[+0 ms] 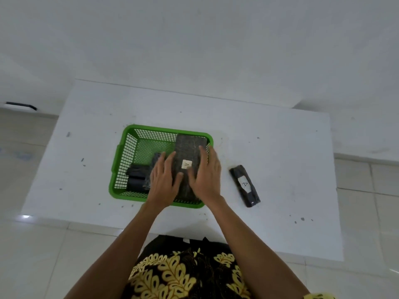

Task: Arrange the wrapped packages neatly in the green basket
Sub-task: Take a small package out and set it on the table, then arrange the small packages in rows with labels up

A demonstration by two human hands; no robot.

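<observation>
Both hands are on the big package [187, 162] right now, seating it along the right side of the basket [121, 167]. The left hand [163, 180] and right hand [205, 178] are spread open, fingers flat, pressing its long sides rather than gripping. Smaller packages [140, 175] are already bunched in the near-left corner. One more package [244, 185] sits out on the table [280, 147], just right of the basket. I'd guess that one's next: let go, reach right, and fit it into the free space.
</observation>
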